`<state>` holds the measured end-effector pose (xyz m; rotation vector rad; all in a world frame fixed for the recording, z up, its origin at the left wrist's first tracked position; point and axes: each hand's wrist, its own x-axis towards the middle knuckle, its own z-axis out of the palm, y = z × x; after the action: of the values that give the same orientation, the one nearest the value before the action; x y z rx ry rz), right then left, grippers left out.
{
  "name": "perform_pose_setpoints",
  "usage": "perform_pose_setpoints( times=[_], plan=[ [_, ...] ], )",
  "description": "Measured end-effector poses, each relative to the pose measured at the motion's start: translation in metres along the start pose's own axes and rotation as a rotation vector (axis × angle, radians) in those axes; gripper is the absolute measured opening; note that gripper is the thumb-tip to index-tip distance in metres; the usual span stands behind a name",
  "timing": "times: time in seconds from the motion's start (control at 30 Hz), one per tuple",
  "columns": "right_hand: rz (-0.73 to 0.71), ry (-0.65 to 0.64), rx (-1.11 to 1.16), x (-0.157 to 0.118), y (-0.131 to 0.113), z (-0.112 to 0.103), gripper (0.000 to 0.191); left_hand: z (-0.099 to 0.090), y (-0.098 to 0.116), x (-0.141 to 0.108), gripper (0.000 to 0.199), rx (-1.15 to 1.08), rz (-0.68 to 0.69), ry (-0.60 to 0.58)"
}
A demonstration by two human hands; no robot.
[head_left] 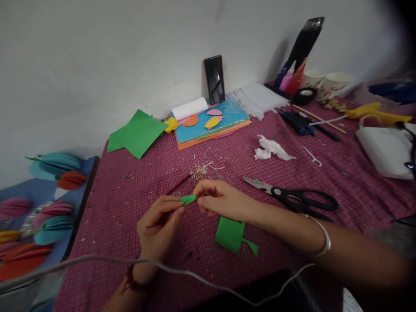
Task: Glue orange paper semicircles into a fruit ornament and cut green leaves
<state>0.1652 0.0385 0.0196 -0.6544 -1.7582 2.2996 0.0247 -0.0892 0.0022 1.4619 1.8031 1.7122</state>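
A small green paper piece is pinched between the thumb and fingers of my left hand, above the checked cloth. At its right tip are the curled fingers of my right hand; whether they grip the tip is too small to tell. Below my right hand lies a cut green paper with a narrow strip beside it. Open-bladed scissors with black handles rest to the right, behind my right forearm. Thin paper scraps are heaped just beyond my hands.
Green sheets lie at the back left, near stacked coloured papers and a leaning phone. A yellow glue gun and white box are at right. A white cable crosses the foreground.
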Motion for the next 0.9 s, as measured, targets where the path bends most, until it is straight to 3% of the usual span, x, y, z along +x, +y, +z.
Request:
perform_pose_setpoints(
  times=[0.13,0.27,0.37,0.5,0.63,0.77,0.9],
  plan=[
    [-0.231,-0.008,-0.147,0.000,0.009,0.000,0.016,0.001,0.001,0.001,0.007,0.006,0.006,-0.038],
    [-0.304,0.097,-0.352,0.001,0.014,0.002,0.003,0.004,0.000,-0.001,0.007,-0.011,0.007,-0.067],
    [-0.311,0.142,-0.384,0.001,0.013,0.003,0.010,0.008,-0.002,-0.005,0.010,-0.087,-0.062,-0.008],
    [-0.275,0.165,-0.266,0.002,0.012,0.004,0.013,0.012,-0.003,-0.007,0.033,-0.266,-0.240,0.115],
    [-0.212,0.150,-0.158,0.006,0.015,0.004,0.014,0.014,-0.004,-0.002,0.030,-0.449,-0.374,0.169],
    [-0.191,0.137,-0.094,0.007,0.017,0.005,0.015,0.019,-0.005,-0.001,0.019,-0.522,-0.496,0.077],
    [-0.232,0.130,-0.114,0.006,0.018,0.009,0.016,0.021,-0.005,-0.004,0.011,-0.518,-0.461,0.023]
  ],
)
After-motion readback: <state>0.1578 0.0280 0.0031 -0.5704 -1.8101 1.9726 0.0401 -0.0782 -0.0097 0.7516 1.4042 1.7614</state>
